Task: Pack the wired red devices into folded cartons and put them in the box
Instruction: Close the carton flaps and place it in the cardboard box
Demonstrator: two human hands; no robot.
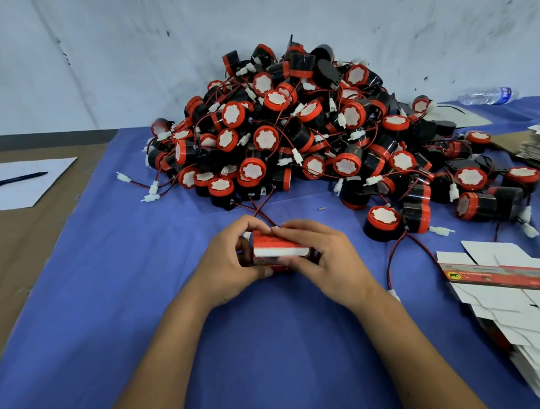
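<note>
A desk under blue cloth (101,289) carries a big heap of black-and-red round wired devices (313,134) at twelve o'clock. Flat white-and-red printed cartons (507,298) lie stacked at three o'clock. Near the centre, the left hand (228,261) and right hand (322,257) both grip a small red-and-white folded carton (279,247) — fingers curled round it.
</note>
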